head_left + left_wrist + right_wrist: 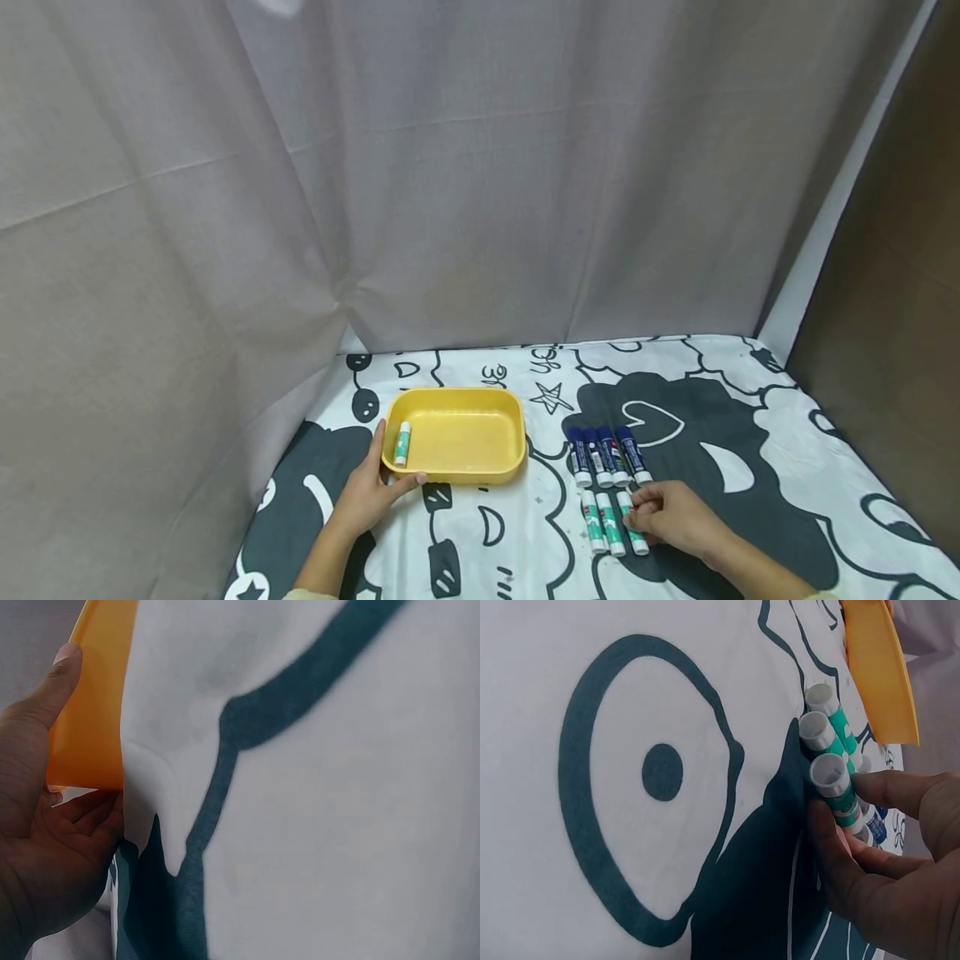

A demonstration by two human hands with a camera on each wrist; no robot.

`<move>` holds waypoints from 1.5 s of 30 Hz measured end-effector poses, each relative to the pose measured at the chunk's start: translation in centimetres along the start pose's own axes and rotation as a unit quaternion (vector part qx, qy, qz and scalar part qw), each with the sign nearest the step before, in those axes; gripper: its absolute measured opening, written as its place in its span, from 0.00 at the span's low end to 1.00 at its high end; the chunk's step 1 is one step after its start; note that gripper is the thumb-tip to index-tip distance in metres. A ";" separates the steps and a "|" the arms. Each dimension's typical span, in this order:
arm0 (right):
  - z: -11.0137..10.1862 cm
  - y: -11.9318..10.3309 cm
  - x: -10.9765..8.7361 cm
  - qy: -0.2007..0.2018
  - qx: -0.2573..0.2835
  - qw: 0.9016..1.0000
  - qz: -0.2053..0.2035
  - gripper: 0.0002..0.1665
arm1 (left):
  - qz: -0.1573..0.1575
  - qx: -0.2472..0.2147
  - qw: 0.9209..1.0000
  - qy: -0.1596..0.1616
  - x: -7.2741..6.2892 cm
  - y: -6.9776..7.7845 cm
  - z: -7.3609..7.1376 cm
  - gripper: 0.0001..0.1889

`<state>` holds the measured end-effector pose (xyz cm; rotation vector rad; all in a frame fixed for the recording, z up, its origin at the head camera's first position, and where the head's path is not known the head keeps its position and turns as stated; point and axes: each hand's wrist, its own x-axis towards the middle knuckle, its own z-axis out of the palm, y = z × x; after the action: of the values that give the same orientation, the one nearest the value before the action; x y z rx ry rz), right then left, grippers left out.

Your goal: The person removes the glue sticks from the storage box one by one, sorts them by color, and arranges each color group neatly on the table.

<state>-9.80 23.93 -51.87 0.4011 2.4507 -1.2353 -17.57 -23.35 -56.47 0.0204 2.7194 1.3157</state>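
A shallow yellow tray [465, 477] lies on the cloth, with one green-and-white glue stick [402, 444] inside at its left end. My left hand [372, 492] grips the tray's near left corner, thumb at the front wall and fingers along the left side. To the right, three similar glue sticks lie side by side, among them a left one [592, 522] and a middle one [610, 525]. My right hand [675, 518] pinches the rightmost glue stick [831, 776] between thumb and fingers. Just beyond these lie several dark blue tubes with white ends [602, 457].
A black-and-white patterned cloth [517, 508] covers the table. Grey curtain [465, 208] hangs along the back and left. A brown panel [892, 333] stands at the right.
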 end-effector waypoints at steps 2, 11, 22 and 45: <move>0.0 0.0 0.0 0.002 -0.006 1.000 -0.002 0.17 | -0.003 0.001 1.000 -0.002 0.0 0.0 0.0 0.72; 0.2 -0.1 0.1 0.015 -0.024 1.000 -0.007 0.16 | -0.010 0.002 1.000 -0.002 0.1 -0.1 0.0 0.72; -0.2 -1.0 -0.3 0.034 -0.051 0.998 -0.009 0.18 | -0.015 0.000 1.000 -0.001 0.2 0.1 -0.1 0.71; 2.4 -10.9 1.6 0.007 0.033 0.995 -0.098 0.19 | -0.002 -0.002 1.000 0.001 0.3 0.0 -0.2 0.73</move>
<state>-15.14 15.82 -46.19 0.1909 2.5154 -1.3977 -17.84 -23.42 -56.37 0.0132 2.7162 1.3214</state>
